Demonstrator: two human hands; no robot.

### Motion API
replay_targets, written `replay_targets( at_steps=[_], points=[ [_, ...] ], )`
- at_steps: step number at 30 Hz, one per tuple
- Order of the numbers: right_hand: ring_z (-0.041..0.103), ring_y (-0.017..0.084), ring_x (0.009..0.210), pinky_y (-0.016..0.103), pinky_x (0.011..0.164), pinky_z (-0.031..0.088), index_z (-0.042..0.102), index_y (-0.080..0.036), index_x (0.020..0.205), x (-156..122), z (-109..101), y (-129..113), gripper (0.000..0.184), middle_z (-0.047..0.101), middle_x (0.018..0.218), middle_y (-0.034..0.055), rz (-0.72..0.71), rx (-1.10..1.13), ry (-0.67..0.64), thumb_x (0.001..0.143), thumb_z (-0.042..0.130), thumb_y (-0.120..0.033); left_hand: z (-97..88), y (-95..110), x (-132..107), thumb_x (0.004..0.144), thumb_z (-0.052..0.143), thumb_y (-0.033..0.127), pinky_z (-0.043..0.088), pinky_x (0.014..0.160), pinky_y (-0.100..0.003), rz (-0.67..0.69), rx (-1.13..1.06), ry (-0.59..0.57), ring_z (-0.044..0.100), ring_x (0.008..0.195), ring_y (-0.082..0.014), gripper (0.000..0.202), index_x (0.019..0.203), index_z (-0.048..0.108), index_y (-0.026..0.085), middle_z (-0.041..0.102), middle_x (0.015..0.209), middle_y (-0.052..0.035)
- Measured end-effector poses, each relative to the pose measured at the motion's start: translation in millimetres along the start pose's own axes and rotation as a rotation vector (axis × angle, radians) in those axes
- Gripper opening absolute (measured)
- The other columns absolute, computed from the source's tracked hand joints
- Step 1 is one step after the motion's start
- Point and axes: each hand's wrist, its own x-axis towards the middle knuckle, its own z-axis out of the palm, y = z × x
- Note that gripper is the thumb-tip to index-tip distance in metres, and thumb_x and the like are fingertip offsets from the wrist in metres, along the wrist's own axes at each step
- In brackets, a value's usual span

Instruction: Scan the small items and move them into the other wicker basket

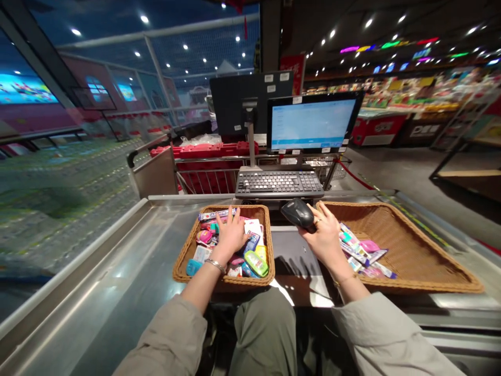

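- While the left hand (230,235) rests open on packets (256,263) in the left wicker basket (187,258), the right hand (324,237) grips a black barcode scanner (298,214).
- Risk: a slack grip could drop it onto the steel bench (117,271).

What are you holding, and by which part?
Right hand grips a black handheld barcode scanner by its rear end; left hand holds nothing, lying open on packaged goods.

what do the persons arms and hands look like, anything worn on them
The left sleeve and right sleeve are loose, creased and greyish beige. The left hand has a silver link bracelet at the wrist; the right hand has a thin gold bracelet and a ring.
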Motion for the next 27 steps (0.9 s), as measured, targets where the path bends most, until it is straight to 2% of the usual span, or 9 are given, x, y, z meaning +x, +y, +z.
replay_targets(
  at_steps=[3,6,10,14,18,20,22,24,27],
  points=[
    [0.043,0.036,0.146,0.062,0.117,0.032,0.074,-0.022,0.1,0.9,10.2,-6.8,0.025,0.07,0.135,0.01,-0.008,0.008,-0.052,0.078,0.066,-0.032,3.9,12.6,-4.6,0.089,0.069,0.054,0.002,0.118,-0.081,-0.034,-0.007,-0.039,0.018,0.157,-0.0468,0.048,0.121,0.074,0.018,0.043,0.162,-0.0195],
    [0.043,0.035,0.146,0.062,0.117,0.032,0.074,-0.021,0.101,-0.1,15.5,-10.1,0.026,0.069,0.136,0.0102,-0.026,0.015,-0.085,0.079,0.066,-0.032,3.5,10.4,-1.6,0.089,0.069,0.051,0.005,0.117,-0.081,-0.03,-0.017,-0.103,0.018,0.157,-0.0453,0.05,0.128,0.07,0.018,0.036,0.165,-0.0206],
    [0.043,0.037,0.146,0.063,0.116,0.032,0.075,-0.021,0.095,0.9,18.6,-12.8,0.021,0.069,0.136,0.0095,-0.034,0.009,-0.11,0.077,0.066,-0.029,-0.4,-6.7,13.6,0.083,0.078,0.048,0.007,0.116,-0.082,0.17,-0.071,-0.208,0.013,0.159,-0.0436,0.059,0.138,0.064,0.03,0.027,0.171,-0.0139],
    [0.045,0.039,0.144,0.067,0.114,0.032,0.075,-0.021,0.096,3.3,20.8,-17.7,0.023,0.07,0.135,0.0097,-0.035,0.02,-0.113,0.076,0.068,-0.03,2.9,-13.4,27.0,0.075,0.083,0.059,0.004,0.115,-0.081,0.263,-0.13,-0.349,0.011,0.159,-0.0444,0.064,0.133,0.067,0.036,0.032,0.169,-0.0132],
    [0.044,0.039,0.145,0.067,0.113,0.031,0.075,-0.022,0.097,1.7,20.1,-19.4,0.024,0.07,0.135,0.0099,-0.041,0.02,-0.114,0.077,0.067,-0.031,7.7,-11.3,26.0,0.074,0.085,0.055,0.002,0.113,-0.083,0.289,-0.177,-0.369,0.016,0.158,-0.0444,0.054,0.122,0.071,0.033,0.043,0.164,-0.0119],
    [0.044,0.038,0.145,0.066,0.114,0.03,0.076,-0.022,0.097,0.4,19.1,-18.4,0.024,0.07,0.135,0.01,-0.039,0.015,-0.118,0.077,0.066,-0.031,5.5,-11.2,23.4,0.073,0.087,0.05,0.002,0.115,-0.081,0.283,-0.197,-0.349,0.023,0.156,-0.0425,0.053,0.118,0.068,0.028,0.055,0.153,-0.0141],
    [0.044,0.038,0.145,0.066,0.115,0.03,0.076,-0.022,0.097,-0.5,18.6,-17.3,0.024,0.07,0.134,0.0102,-0.035,0.013,-0.119,0.076,0.067,-0.031,-0.3,-12.5,22.2,0.073,0.088,0.046,0.003,0.119,-0.076,0.265,-0.214,-0.339,0.042,0.147,-0.0393,0.053,0.115,0.066,0.024,0.068,0.136,-0.014],
    [0.044,0.037,0.145,0.066,0.115,0.03,0.075,-0.022,0.097,-0.8,18.9,-16.9,0.023,0.07,0.134,0.0103,-0.035,0.01,-0.123,0.077,0.066,-0.03,-8.5,-14.5,22.9,0.072,0.089,0.043,0.004,0.122,-0.07,0.262,-0.226,-0.328,0.06,0.13,-0.0347,0.053,0.116,0.065,0.024,0.074,0.123,-0.0102],
    [0.044,0.037,0.145,0.067,0.115,0.03,0.075,-0.022,0.095,-0.9,19.9,-17.5,0.021,0.07,0.134,0.0108,-0.043,0.007,-0.12,0.077,0.066,-0.03,-21.6,-17.8,24.1,0.07,0.091,0.038,0.004,0.123,-0.067,0.294,-0.18,-0.328,0.069,0.114,-0.0319,0.046,0.111,0.071,0.027,0.079,0.107,-0.0049]
  ],
)
